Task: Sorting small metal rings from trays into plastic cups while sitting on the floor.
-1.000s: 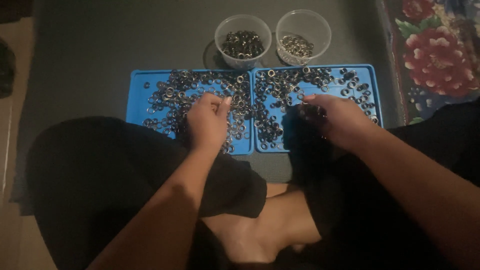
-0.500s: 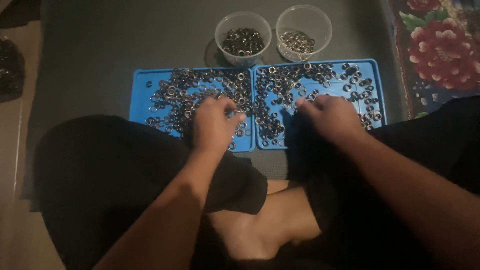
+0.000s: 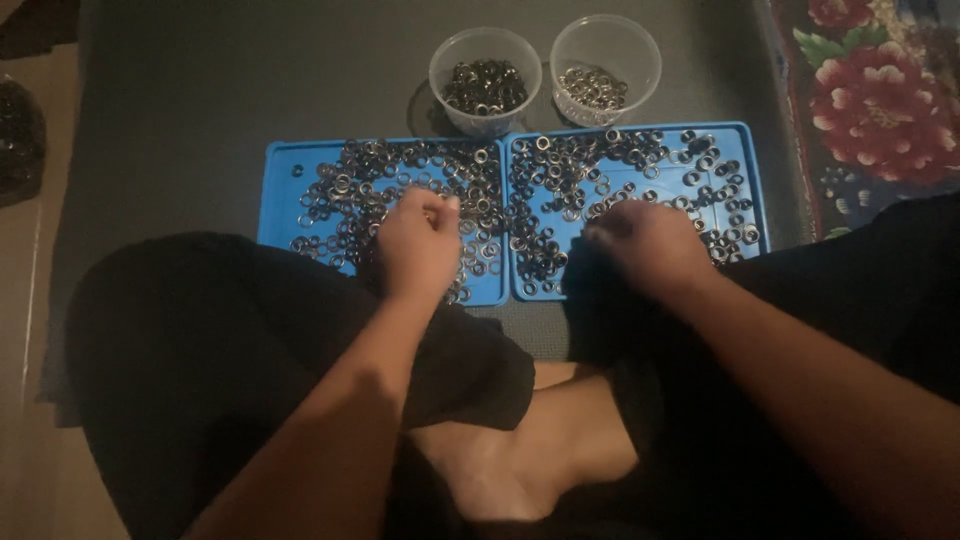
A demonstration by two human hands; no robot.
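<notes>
Two blue trays lie side by side on a dark mat, both strewn with several small metal rings. My left hand (image 3: 418, 245) rests over the near right part of the left tray (image 3: 285, 165), fingers curled and pinched on the rings (image 3: 350, 190). My right hand (image 3: 650, 245) lies palm down over the near middle of the right tray (image 3: 752, 170), fingertips bunched among its rings (image 3: 560, 180). What each hand holds is hidden under the fingers.
Two clear plastic cups stand behind the trays: the left cup (image 3: 485, 85) holds dark rings, the right cup (image 3: 605, 70) holds lighter ones. A flowered cloth (image 3: 880, 100) lies at the right. My crossed legs in black shorts (image 3: 200, 340) fill the foreground. A dark bag (image 3: 18, 140) sits far left.
Both hands have drawn slightly nearer to me across the trays, and the fingers of each have curled in over the rings.
</notes>
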